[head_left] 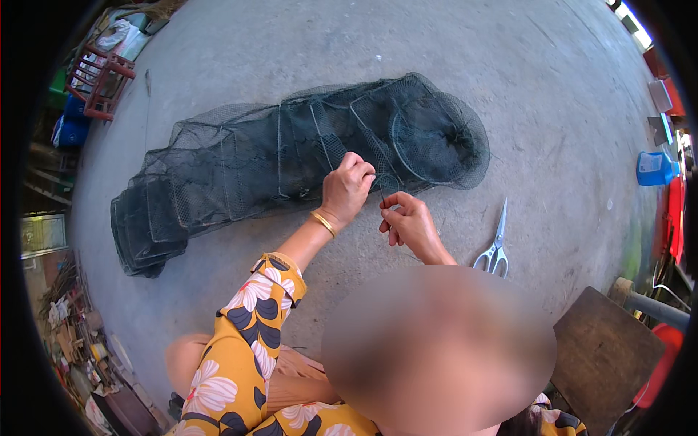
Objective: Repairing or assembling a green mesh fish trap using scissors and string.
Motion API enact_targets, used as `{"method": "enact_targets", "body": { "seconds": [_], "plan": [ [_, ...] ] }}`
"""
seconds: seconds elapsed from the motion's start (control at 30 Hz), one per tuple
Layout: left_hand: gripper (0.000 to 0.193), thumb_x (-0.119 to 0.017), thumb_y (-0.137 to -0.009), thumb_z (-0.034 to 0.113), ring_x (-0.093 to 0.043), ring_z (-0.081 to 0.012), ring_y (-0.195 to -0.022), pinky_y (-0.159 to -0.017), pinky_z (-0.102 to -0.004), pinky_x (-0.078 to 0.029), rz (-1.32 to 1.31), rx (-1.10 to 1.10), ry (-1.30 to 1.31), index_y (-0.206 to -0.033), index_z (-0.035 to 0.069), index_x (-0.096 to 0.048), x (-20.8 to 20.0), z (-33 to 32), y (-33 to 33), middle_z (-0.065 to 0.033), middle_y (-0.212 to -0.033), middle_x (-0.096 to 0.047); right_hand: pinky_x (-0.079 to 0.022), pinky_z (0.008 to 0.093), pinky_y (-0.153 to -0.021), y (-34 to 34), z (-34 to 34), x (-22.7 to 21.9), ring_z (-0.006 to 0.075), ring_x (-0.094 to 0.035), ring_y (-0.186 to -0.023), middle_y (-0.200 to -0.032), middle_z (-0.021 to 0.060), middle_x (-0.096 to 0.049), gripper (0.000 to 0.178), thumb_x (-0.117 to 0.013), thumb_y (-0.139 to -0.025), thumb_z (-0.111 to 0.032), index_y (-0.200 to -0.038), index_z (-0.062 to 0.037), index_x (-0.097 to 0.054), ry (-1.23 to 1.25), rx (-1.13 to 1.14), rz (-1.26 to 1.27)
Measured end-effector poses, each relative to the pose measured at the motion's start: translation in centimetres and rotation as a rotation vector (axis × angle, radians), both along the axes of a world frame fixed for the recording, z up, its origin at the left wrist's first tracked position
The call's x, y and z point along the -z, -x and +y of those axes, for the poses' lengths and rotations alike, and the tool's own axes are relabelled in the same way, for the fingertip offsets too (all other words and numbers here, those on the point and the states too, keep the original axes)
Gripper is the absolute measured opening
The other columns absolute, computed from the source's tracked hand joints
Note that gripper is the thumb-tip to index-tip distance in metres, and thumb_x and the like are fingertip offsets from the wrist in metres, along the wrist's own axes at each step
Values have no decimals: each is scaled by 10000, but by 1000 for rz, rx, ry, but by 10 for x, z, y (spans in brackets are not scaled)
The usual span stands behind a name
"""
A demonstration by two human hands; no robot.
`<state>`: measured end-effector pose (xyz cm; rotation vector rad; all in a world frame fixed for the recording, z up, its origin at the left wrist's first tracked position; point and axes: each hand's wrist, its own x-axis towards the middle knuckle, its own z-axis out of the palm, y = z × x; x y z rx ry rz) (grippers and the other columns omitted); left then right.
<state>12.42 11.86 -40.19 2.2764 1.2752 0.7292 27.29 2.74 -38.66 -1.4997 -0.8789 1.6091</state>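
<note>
As L hand (348, 186) pinches net (251, 156), labelled btl (656, 170)

Brown square board (609, 357), blue jug (652, 169)

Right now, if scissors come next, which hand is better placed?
Probably the right hand: it is nearer the silver scissors, out to its right; the left hand is farther, at the framed mesh trap.
</note>
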Motion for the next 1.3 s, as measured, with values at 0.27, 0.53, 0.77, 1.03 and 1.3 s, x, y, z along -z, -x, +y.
{"method": "enact_targets", "body": {
  "seconds": [0.27,0.53,0.77,1.03,1.3],
  "plan": [
    [37,-639,-812,98,-626,-290,-773,-671,-393,-511,-4,21,68,-822,65,-626,-7,1,-2,-78,-873,-585,-384,257,-355,-3,14,4,116,-562,-414,-628,83,-640,133,-565,-857,-58,-958,17,-608,-2,13,-56],
    [58,-651,-787,68,-625,-275,-756,-651,-367,-494,-25,6,66,-830,37,-629,-8,-1,-4,-90,-839,-596,-391,263,-356,-4,16,3,118,-562,-412,-628,82,-640,126,-573,-859,-62,-957,8,-611,52,-2,-96],
    [64,-652,-789,73,-622,-273,-742,-640,-367,-495,13,20,56,-837,49,-618,-9,-6,-5,-83,-834,-588,-400,259,-355,2,18,9,126,-573,-422,-633,78,-631,109,-568,-865,-54,-948,10,-597,21,65,-77],
    [102,-651,-797,73,-623,-259,-744,-648,-353,-494,-67,-22,120,-897,53,-652,-6,-7,-4,-81,-829,-592,-455,272,-378,12,19,17,151,-619,-479,-676,104,-621,62,-554,-863,8,-917,26,-531,-45,179,14],
    [93,-677,-798,107,-623,-248,-741,-649,-343,-488,-69,-7,159,-873,52,-684,-4,-13,-8,-78,-820,-604,-514,306,-443,9,26,11,211,-659,-557,-738,129,-625,86,-580,-829,21,-852,19,-496,-100,300,-25]
  ]
}}
